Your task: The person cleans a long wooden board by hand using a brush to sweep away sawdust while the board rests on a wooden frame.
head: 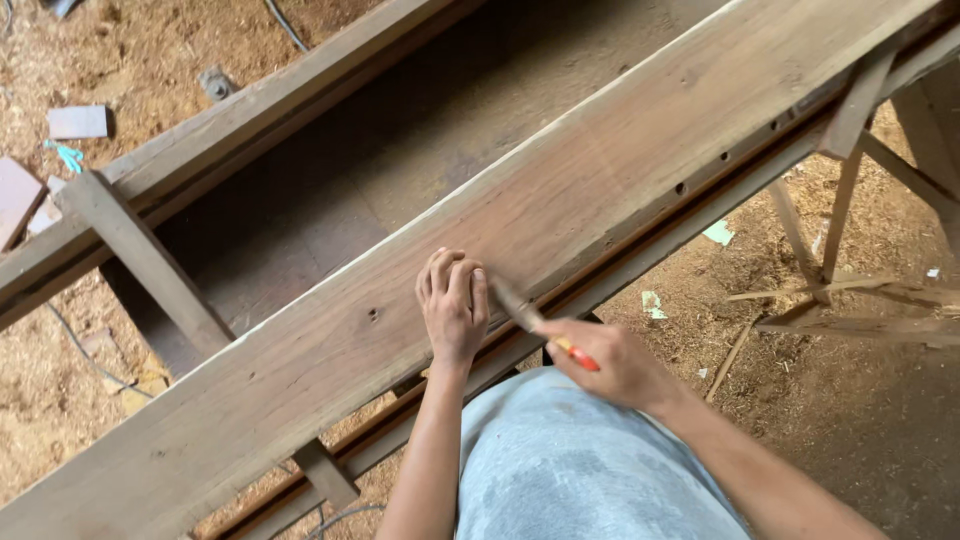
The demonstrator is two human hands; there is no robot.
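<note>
A long wooden plank (560,210) is lying diagonally across the frame, running from the lower left to the upper right, with several small dark holes showing near its lower edge. A second beam (230,140) is running parallel above it, toward the upper left.

No packages or signs are showing; only loose scraps are lying about. A flat pale grey rectangular piece (78,122) is sitting on the sawdust floor (60,400) at the upper left, with a small turquoise scrap (68,156) just below it. Two pale greenish paper bits (718,232) are lying on the ground at the right of centre, under the plank's edge.

The left hand (452,305) is resting at the middle of the frame, pressing down on the plank's face close to its lower edge; its fingers are lying together, curled slightly, with the tips touching the wood and holding nothing.

The right hand (615,362) is sitting just to the right and below, its fingers closing tightly around the orange handle of a chisel-like tool (535,322). The tool's grey blade is pointing up and left, blurred, with its tip reaching the plank's lower edge just beside the left hand's fingers. Whether the tip is touching the wood is not clear.

A rough wooden trestle (850,200) is standing at the right.
</note>
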